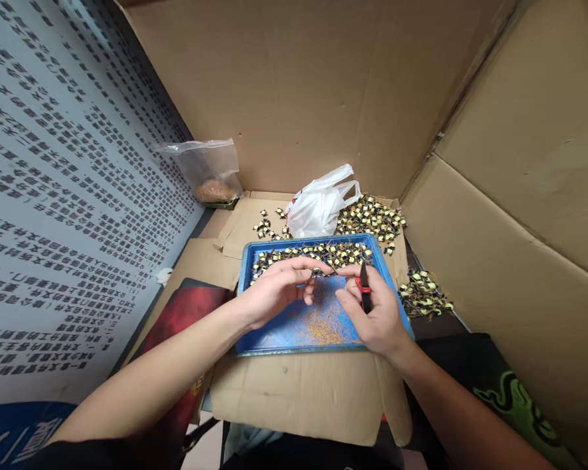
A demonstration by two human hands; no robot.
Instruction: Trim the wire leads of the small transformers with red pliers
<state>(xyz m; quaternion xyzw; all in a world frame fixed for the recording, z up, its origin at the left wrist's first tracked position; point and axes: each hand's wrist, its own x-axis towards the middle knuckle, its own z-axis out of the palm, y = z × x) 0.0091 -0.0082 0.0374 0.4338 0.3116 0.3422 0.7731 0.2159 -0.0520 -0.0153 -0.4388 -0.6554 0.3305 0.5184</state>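
Observation:
My left hand [285,287] is above the blue tray [269,341], with thumb and fingertips pinching a small coil component [316,271] with thin wire leads. Facing it, my right hand [375,310] has a pair of red-and-black snips [364,290] tucked in the palm, their dark tip pointing up and away. The right index finger reaches to the coil's leads near the left fingertips. Many black-and-yellow coils [345,251] lie along the tray's far side. Copper-coloured wire clippings [326,326] are scattered over its near floor.
Behind the tray stands a white plastic bag [316,205], with a heap of coils [375,219] beside it. Another pile [425,294] lies at the right. A clear bag of copper-coloured bits [215,189] stands at the back left. Cardboard walls [294,98] enclose the back and right.

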